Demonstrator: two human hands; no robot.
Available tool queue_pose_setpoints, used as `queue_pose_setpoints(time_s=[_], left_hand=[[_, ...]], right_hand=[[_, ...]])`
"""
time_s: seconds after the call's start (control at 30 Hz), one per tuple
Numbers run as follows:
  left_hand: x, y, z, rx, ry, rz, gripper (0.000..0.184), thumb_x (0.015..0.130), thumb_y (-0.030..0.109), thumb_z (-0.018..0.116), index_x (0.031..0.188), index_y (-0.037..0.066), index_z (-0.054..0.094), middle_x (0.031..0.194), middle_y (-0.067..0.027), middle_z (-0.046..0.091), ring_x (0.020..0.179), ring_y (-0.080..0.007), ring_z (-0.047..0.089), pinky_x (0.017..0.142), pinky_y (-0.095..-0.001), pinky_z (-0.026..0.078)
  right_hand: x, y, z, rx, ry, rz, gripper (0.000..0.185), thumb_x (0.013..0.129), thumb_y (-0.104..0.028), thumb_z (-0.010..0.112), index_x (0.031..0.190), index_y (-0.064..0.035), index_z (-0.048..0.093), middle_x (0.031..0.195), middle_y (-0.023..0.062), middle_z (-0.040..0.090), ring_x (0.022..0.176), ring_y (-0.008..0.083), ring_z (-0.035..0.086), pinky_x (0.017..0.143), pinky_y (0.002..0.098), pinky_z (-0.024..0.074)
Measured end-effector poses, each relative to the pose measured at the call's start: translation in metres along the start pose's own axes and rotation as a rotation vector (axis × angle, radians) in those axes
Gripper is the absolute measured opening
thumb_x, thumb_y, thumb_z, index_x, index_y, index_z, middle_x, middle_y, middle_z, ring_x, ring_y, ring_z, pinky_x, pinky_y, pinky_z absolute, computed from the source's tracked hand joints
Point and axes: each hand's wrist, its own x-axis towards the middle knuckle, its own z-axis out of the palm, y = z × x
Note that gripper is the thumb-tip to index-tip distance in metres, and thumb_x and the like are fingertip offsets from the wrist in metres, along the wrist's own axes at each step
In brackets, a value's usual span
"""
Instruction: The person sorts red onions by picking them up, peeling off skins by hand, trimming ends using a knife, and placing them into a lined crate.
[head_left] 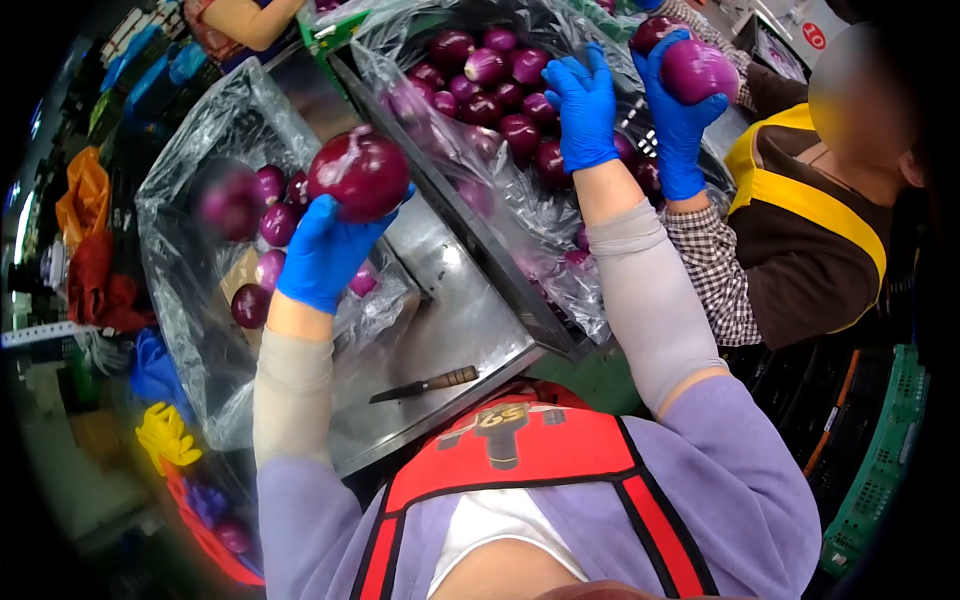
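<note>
My left hand (325, 255), in a blue glove, is closed around a large red onion (360, 175) with shiny dark skin. It is raised at the near right side of a plastic-lined box (200, 385) with several red onions (278, 224) inside. One onion (230, 200) there is blurred. My right hand (585, 112), also blue-gloved, has its fingers stretched out and apart beside the pile of red onions (508, 95) in a larger plastic-lined bin (455, 235). No onion shows in that hand.
A knife (425, 384) with a wooden handle lies on the metal table (480, 310). At right, a co-worker's blue-gloved hand (682, 140) holds a purple onion (698, 72). Another person's arm (245, 22) shows at top left. Yellow gloves (168, 435) hang at left; a green crate (875, 470) stands right.
</note>
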Motion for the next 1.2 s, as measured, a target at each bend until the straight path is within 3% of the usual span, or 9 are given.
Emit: queue_pose_setpoints(time_s=[0.2, 0.27, 0.37, 0.47, 0.53, 0.67, 0.77, 0.87, 1.2], left_hand=[[-0.034, -0.014, 0.022, -0.026, 0.0, 0.144, 0.098, 0.064, 0.024, 0.081, 0.143, 0.005, 0.026, 0.145, -0.0224, 0.03, 0.134, -0.0412, 0.03, 0.11, -0.0572, 0.029], [-0.05, -0.023, 0.037, -0.096, 0.07, 0.173, 0.094, 0.069, 0.041, 0.076, 0.142, 0.006, 0.028, 0.142, -0.0302, 0.03, 0.13, -0.0475, 0.032, 0.1, -0.0572, 0.042], [-0.075, -0.03, 0.04, -0.226, -0.02, 0.168, 0.093, 0.074, 0.058, 0.066, 0.141, 0.008, 0.029, 0.142, -0.0251, 0.033, 0.128, -0.0469, 0.036, 0.088, -0.0578, 0.051], [-0.103, -0.032, 0.042, -0.572, -0.031, 0.177, 0.095, 0.073, 0.061, 0.065, 0.142, 0.007, 0.028, 0.142, -0.0232, 0.034, 0.13, -0.0468, 0.033, 0.085, -0.056, 0.053], [-0.118, -0.027, 0.047, -0.525, 0.046, 0.215, 0.093, 0.076, 0.062, 0.062, 0.142, 0.007, 0.027, 0.142, -0.0235, 0.034, 0.131, -0.0464, 0.031, 0.079, -0.052, 0.057], [-0.141, -0.029, 0.049, -0.539, 0.04, 0.217, 0.085, 0.083, 0.061, 0.054, 0.142, 0.007, 0.028, 0.14, -0.0228, 0.036, 0.13, -0.043, 0.035, 0.071, -0.0453, 0.061], [-0.152, -0.04, 0.047, -0.665, 0.11, 0.321, 0.087, 0.083, 0.07, 0.042, 0.139, 0.005, 0.03, 0.136, -0.0348, 0.035, 0.111, -0.0473, 0.053, 0.07, -0.0489, 0.061], [-0.159, -0.041, 0.049, -0.541, 0.209, 0.303, 0.078, 0.086, 0.065, 0.044, 0.14, 0.01, 0.033, 0.138, -0.0212, 0.041, 0.123, -0.0399, 0.045, 0.067, -0.0421, 0.061], [-0.161, -0.047, 0.046, -0.683, 0.102, 0.322, 0.087, 0.08, 0.066, 0.054, 0.142, 0.01, 0.029, 0.141, -0.0284, 0.031, 0.13, -0.0449, 0.032, 0.069, -0.0389, 0.061]], right_hand=[[-0.033, -0.01, 0.018, -0.029, -0.364, -0.164, 0.05, 0.084, -0.002, 0.065, 0.13, -0.0024, 0.046, 0.113, 0.0094, 0.057, 0.099, 0.0142, 0.057, 0.088, 0.0261, 0.0473], [-0.05, -0.024, 0.023, -0.028, -0.442, -0.249, 0.04, 0.086, -0.002, 0.063, 0.124, 0.0003, 0.052, 0.109, 0.0076, 0.06, 0.099, 0.0137, 0.058, 0.088, 0.0255, 0.0472], [-0.116, -0.084, 0.02, 0.005, -0.658, -0.13, 0.031, 0.085, -0.001, 0.062, 0.115, 0.0038, 0.056, 0.112, 0.0085, 0.061, 0.101, 0.0142, 0.059, 0.088, 0.0273, 0.0473], [-0.19, -0.094, -0.014, -0.159, -1.1, -0.24, 0.027, 0.082, -0.004, 0.064, 0.108, 0.0019, 0.061, 0.103, 0.0106, 0.064, 0.091, 0.0183, 0.064, 0.081, 0.0296, 0.0499], [-0.231, -0.073, -0.017, -0.225, -1.394, -0.012, 0.023, 0.081, -0.011, 0.066, 0.103, -0.0051, 0.064, 0.094, 0.0117, 0.064, 0.08, 0.0262, 0.065, 0.074, 0.0322, 0.0518], [-0.282, 0.041, -0.042, -0.588, -1.413, -0.17, 0.027, 0.078, -0.021, 0.068, 0.103, -0.0117, 0.061, 0.098, 0.0122, 0.062, 0.085, 0.0325, 0.061, 0.073, 0.0396, 0.051], [-0.297, 0.065, -0.049, -0.762, -1.493, -0.299, 0.037, 0.076, -0.026, 0.07, 0.108, -0.0131, 0.057, 0.102, 0.0118, 0.059, 0.09, 0.033, 0.058, 0.074, 0.0423, 0.05], [-0.306, 0.077, -0.05, -0.923, -1.637, -0.276, 0.044, 0.074, -0.03, 0.07, 0.112, -0.0136, 0.055, 0.1, 0.0109, 0.057, 0.093, 0.031, 0.057, 0.073, 0.0427, 0.05], [-0.308, 0.087, -0.046, -1.137, -1.762, -0.197, 0.025, 0.078, -0.027, 0.063, 0.098, -0.0121, 0.061, 0.093, 0.013, 0.061, 0.084, 0.0325, 0.062, 0.072, 0.0441, 0.0513]])
